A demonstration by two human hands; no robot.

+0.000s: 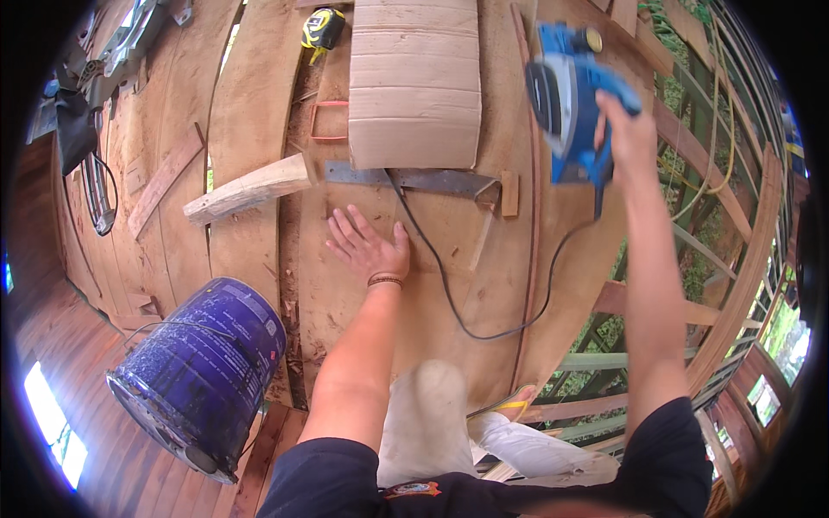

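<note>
My right hand (629,138) is wrapped round the handle of a blue electric hand planer (570,112) at the far right of the boards. The planer is tilted on its side and slightly blurred; whether it touches the wood I cannot tell. Its black cord (449,285) loops across the boards toward the middle. My left hand (371,249) has its fingers spread, palm down over the wide planks (466,302), and holds nothing. Just beyond it lie a dark metal carpenter's square (423,180) and a brown cardboard box (414,86), which covers part of the square.
A blue bucket (203,358) stands tilted at the lower left. Wood offcuts (250,188) and a black-and-yellow tape measure (322,30) lie on the planks. Another power tool (129,43) is at the upper left. Along the right, gaps between beams (738,285) show green ground below.
</note>
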